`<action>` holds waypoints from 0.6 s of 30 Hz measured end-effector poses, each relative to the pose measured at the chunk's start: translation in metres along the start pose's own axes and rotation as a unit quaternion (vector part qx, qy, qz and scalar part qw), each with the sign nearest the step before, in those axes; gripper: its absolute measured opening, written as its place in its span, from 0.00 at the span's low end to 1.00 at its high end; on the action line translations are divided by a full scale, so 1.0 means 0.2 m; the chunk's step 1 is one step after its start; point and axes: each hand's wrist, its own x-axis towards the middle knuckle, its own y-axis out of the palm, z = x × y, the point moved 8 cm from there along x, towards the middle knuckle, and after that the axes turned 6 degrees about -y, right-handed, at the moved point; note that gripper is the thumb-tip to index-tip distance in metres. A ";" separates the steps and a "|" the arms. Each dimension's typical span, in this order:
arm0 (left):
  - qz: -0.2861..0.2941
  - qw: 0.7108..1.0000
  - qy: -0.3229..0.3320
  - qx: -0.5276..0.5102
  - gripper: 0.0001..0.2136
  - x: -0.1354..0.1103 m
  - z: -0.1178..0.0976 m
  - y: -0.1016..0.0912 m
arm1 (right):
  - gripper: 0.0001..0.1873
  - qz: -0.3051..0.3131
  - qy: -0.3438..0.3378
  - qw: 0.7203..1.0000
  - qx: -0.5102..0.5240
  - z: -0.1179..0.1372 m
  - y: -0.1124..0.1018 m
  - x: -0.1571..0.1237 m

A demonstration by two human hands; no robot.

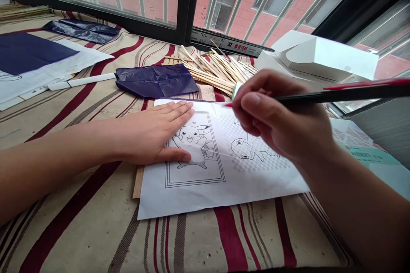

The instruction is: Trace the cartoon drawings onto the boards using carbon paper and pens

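From afar I see my left hand (165, 132) lying flat, gripping nothing, partly over the Pikachu drawing (193, 140) on the printed sheet (246, 190), which rests over a wooden board (138, 182) on the striped cloth (198, 245), while my right hand (282, 117) pinches a black-and-red pen (326, 95) near the sheet's far edge.

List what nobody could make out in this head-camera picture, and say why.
All in the head view:
- Lizard drawing: partly hidden by the right hand.
- Framed drawing: partly covered by the left hand.
- Pen: far end cut off by the picture's right edge.
- Wooden board: mostly hidden under the white sheet.
- Window label: smallest print too small.
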 end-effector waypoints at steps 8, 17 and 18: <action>0.007 1.000 -0.003 0.027 0.52 0.00 0.00 0.01 | 0.10 0.010 0.061 0.991 -0.120 -0.19 0.12 -0.12; 0.010 1.000 -0.006 0.026 0.52 0.00 0.00 0.01 | 0.08 0.021 0.095 0.985 -0.143 -0.23 0.11 -0.12; 0.007 1.000 -0.004 0.022 0.52 0.00 0.00 0.01 | 0.08 0.025 0.092 0.985 -0.145 -0.23 0.12 -0.12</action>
